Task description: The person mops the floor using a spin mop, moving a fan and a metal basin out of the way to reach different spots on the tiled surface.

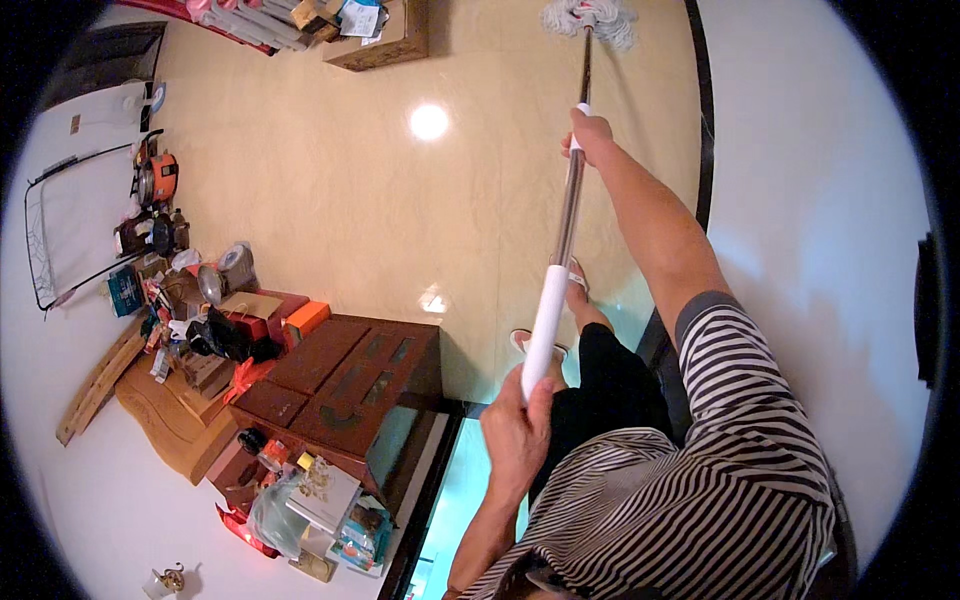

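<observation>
A string mop with a metal handle (572, 199) slants away from me across the view. My left hand (517, 431) wraps around the lower end of its white grip sleeve (546, 319), close to my body. Farther up, my right hand (592, 137) grips the shaft at a short white collar, that arm stretched out. At the far end the white mop head (589, 19) lies on the glossy beige tile floor (337, 165), partly cut off by the top of the view. My sandalled feet (574, 281) stand beneath the handle.
A dark skirting strip (705, 150) borders the white wall at right. A cardboard box (382, 41) sits at the top. At left are a brown wooden cabinet (337, 367) with packages on it, a wooden headboard-like panel (161, 412) and an orange cooker (161, 178).
</observation>
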{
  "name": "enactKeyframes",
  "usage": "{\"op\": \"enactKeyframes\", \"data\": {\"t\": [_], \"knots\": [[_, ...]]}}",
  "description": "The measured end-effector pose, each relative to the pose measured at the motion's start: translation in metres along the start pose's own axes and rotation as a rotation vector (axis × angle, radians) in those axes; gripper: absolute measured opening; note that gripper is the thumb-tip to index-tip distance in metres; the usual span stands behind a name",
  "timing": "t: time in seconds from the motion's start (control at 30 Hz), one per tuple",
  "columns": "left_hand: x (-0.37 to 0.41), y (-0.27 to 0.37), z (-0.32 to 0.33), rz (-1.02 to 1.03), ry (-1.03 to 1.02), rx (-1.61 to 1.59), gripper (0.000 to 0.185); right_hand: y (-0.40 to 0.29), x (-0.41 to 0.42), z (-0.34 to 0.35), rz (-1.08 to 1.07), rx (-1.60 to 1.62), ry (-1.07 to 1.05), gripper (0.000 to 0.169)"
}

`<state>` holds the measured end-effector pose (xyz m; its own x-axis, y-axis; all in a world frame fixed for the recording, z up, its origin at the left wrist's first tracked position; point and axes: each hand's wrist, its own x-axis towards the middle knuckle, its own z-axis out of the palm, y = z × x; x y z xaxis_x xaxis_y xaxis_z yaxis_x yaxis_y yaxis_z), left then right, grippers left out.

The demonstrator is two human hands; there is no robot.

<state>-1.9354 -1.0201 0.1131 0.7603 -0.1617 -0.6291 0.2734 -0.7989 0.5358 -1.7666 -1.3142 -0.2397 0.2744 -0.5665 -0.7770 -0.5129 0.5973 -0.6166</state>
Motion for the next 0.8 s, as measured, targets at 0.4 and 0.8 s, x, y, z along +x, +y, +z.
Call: {"op": "enactKeyframes", "data": {"t": [0.4, 0.8], "knots": [[-0.173, -0.117, -0.162, -0.345, 0.692, 0.1, 0.021, 0.178, -0.255, 0.192, 0.252, -0.174, -0.484, 0.049], [-0.197, -0.016, -0.199, -0.356, 0.987, 0.195, 0.044, 0.165, -0.324, 0.13, 0.484, 0.076, -0.749, 0.035]]}}
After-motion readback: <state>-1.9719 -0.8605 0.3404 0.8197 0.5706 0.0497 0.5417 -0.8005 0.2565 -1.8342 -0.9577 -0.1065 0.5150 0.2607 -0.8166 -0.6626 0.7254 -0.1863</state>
